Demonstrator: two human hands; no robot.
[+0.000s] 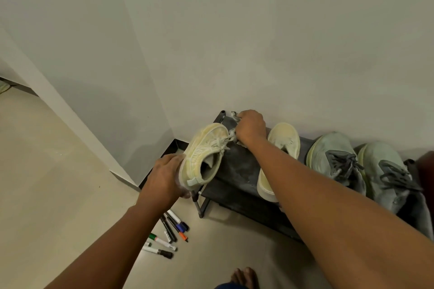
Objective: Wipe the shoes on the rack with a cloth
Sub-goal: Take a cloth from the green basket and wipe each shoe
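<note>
Wiping step under way on the first pale shoe, lifted off the rack at its left end. Left hand grips the heel, fingers curled round the sole. Right hand clamps a bunched cloth beside the toe (laces tangled close). Next, likely: rub the toe, turning the shoe.

We see both forearms bare, no sleeves, no watch or rings on left hand or right hand. Bare foot at bottom edge, with a sliver of blue garment beside it.
</note>
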